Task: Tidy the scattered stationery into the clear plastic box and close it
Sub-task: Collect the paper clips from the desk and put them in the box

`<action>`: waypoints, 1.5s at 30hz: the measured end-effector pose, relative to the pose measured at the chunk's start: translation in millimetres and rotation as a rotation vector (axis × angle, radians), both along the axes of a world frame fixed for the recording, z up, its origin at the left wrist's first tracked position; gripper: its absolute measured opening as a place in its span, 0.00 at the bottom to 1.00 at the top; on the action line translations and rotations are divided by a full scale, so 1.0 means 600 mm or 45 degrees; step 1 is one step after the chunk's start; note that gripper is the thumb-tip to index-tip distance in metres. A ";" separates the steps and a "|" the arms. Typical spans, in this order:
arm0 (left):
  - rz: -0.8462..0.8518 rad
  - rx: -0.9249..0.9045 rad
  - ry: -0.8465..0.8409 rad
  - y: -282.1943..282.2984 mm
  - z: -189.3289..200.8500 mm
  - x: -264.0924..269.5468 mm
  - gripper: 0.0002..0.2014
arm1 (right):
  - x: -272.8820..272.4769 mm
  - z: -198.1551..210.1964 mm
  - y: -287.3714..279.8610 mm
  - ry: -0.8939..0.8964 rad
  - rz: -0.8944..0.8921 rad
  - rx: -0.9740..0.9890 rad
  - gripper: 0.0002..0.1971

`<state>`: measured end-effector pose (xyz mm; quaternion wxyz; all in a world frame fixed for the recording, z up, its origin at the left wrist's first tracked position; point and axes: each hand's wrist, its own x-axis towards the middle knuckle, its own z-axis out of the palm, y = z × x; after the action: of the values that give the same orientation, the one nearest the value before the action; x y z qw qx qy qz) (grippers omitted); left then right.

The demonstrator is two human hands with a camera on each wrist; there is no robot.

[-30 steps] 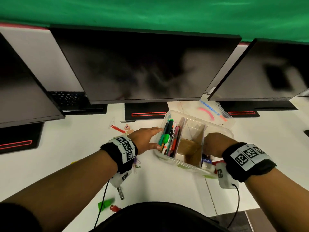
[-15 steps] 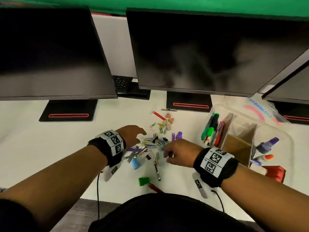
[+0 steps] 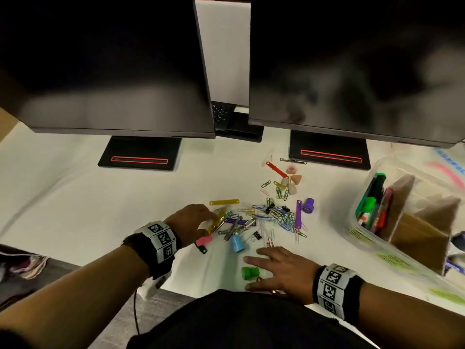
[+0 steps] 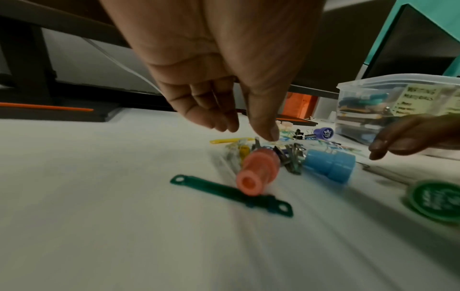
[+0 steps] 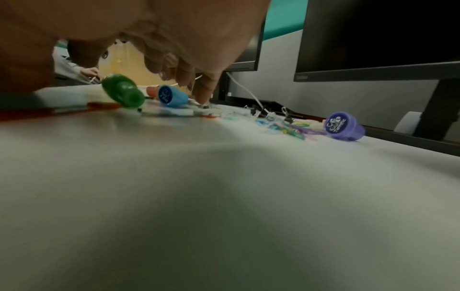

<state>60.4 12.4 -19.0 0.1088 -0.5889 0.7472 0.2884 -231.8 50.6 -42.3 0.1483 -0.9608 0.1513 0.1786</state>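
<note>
From above, both hands are down on the white desk (image 3: 75, 197) among the scattered bits. The left hand (image 3: 192, 222) reaches into the near edge of the pile of paper clips (image 3: 281, 217), fingers loosely bent over it; whether it has anything pinched, I cannot tell. The right hand (image 3: 279, 270) lies flat, fingers spread and straight, with the green stamp (image 3: 249, 272) just beside its fingers. A blue stamp (image 3: 237, 243) lies between the hands and a purple stamp (image 3: 308, 205) sits at the far side of the pile. The clear plastic box (image 3: 372, 238) stands off to the right, lid off, pens (image 3: 372, 205) in its left compartment, cardboard dividers beside them.

Down at the left wrist: fingers hang relaxed and close together, the thumb tip touching down at the clips. A pink stamp (image 4: 256, 173) lies across a green plastic strip (image 4: 224, 194), blue stamp just beyond.

Right wrist view, blurred: fingertips (image 5: 202, 94) point down onto the desk beside the blue stamp, holding nothing; green stamp lies tipped over to their left, purple stamp well apart on the right.
</note>
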 end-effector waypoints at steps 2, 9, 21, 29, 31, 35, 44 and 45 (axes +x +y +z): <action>-0.045 0.010 0.011 0.004 -0.002 -0.009 0.25 | 0.000 -0.009 0.001 -0.021 0.065 -0.041 0.35; -0.188 0.131 -0.102 0.011 -0.018 -0.048 0.27 | -0.002 -0.027 -0.021 0.070 0.003 -0.159 0.29; -0.353 -0.025 0.045 0.011 -0.027 -0.096 0.25 | -0.034 -0.024 -0.093 -0.172 -0.431 -0.305 0.19; -0.595 -0.030 -0.015 0.013 -0.035 -0.119 0.22 | -0.033 0.008 -0.136 -0.008 -1.408 -0.165 0.24; -0.594 -0.036 -0.004 0.010 -0.041 -0.121 0.21 | -0.032 0.003 -0.136 0.082 -1.507 -0.034 0.24; -0.524 -0.051 0.060 0.003 -0.048 -0.118 0.18 | -0.034 -0.009 -0.137 -0.008 -1.521 -0.001 0.19; -0.119 -0.071 0.187 -0.023 -0.035 -0.086 0.22 | 0.026 0.046 -0.087 -0.186 -0.755 0.229 0.11; -0.097 -0.075 0.198 -0.024 -0.033 -0.084 0.22 | 0.038 0.043 -0.080 -0.150 -0.679 0.252 0.12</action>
<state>10.2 -1.7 -39.0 0.0439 -0.5386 0.7834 0.3069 -209.1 2.5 -16.5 0.2916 -0.8767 0.3716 0.0910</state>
